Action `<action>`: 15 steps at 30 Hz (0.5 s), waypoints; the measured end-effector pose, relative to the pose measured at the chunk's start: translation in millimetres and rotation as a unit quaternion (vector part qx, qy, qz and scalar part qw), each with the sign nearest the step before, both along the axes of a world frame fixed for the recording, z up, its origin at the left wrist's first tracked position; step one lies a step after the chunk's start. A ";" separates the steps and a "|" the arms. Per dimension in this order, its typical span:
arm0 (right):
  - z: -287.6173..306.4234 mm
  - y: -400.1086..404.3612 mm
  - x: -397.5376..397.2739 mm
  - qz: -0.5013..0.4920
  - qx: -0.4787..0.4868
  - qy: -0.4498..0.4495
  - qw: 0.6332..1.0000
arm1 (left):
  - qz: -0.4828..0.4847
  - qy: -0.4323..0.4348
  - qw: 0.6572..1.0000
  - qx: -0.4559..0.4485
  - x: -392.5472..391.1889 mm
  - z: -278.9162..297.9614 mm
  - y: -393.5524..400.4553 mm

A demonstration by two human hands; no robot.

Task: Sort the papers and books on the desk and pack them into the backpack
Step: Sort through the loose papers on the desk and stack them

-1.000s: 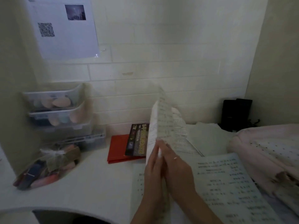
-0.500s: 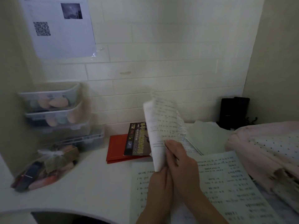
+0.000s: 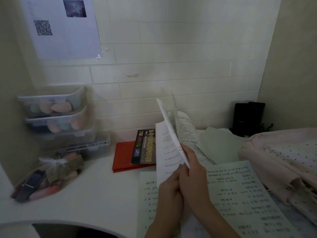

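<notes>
Both my hands hold a bundle of printed sheets upright over the desk, its pages fanned apart at the top. My left hand grips the lower left edge; my right hand pinches the right side with thumb on the front. Under them a large printed sheet lies flat on the desk. A dark illustrated book rests on a red folder behind the sheets. Pale green paper lies at the back right. The pink dotted backpack sits at the right edge.
Stacked clear plastic drawers with pastel items stand at the left wall. A clear bag of small items lies in front of them. A black box stands in the back right corner. The white desk's curved front edge is near me.
The bundle of sheets has been lifted slightly and its pages have fanned further apart. My left hand has slid lower on the bundle, beside my right.
</notes>
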State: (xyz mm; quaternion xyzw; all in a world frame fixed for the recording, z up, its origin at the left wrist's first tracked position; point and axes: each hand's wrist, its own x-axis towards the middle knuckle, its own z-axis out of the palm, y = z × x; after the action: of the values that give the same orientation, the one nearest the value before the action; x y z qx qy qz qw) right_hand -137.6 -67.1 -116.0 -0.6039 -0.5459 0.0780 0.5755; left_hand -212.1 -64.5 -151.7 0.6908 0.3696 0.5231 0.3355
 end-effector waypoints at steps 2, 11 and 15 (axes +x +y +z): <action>-5.9 3.3 3.6 -0.037 0.033 -0.089 0.995 | -0.002 -0.189 0.978 -0.093 -11.0 11.3 8.5; -21.2 1.8 -18.9 0.320 -0.091 -0.329 0.884 | 0.029 -0.381 0.877 -0.291 -47.5 19.8 29.4; -1.9 -1.6 -4.1 0.178 0.035 -0.080 0.980 | -0.001 -0.347 0.903 -0.255 -68.6 28.5 39.1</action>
State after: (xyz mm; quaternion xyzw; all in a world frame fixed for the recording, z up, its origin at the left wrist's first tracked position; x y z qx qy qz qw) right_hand -141.8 -68.7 -117.9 -0.4808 -0.6914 0.1121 0.5274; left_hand -280.7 -25.4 -123.2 0.3572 0.3497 0.6172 0.6076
